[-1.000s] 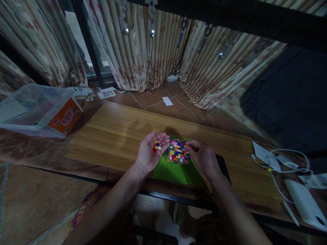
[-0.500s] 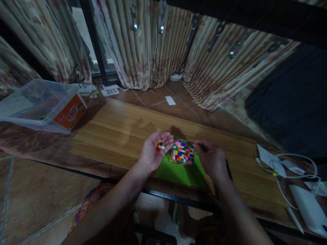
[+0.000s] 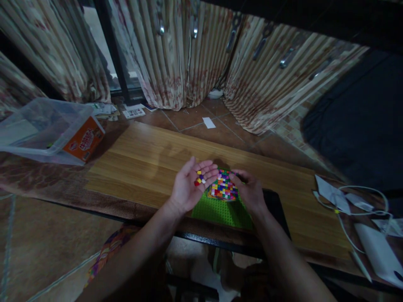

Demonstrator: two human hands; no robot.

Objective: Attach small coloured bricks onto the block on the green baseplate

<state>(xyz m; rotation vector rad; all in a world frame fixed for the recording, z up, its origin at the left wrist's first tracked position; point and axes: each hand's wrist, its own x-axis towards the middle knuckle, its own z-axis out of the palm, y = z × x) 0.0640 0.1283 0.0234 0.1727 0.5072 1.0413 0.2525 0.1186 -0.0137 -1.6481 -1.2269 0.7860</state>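
My left hand [image 3: 185,191] is turned palm up, fingers loosely extended, with several small toy bricks [image 3: 199,178] in yellow, red, white and dark colours lying in it. Beside its fingertips, a block of many-coloured toy bricks [image 3: 223,186] stands on a green studded baseplate [image 3: 220,212]. My right hand [image 3: 250,191] reaches over the block's right side, thumb and fingers drawn together at its upper right edge. Whatever is between those fingertips is too small to make out.
A wooden board [image 3: 132,155] lies under the baseplate. A flat black object [image 3: 277,205] is beside my right wrist. At left stands a clear plastic box [image 3: 44,142] with an orange label. White cables [image 3: 371,188], papers and a white device [image 3: 374,251] lie at right.
My right hand has moved left, from beside the brick block to over its upper right part, uncovering more of the black object. The left hand holds the loose bricks almost in place.
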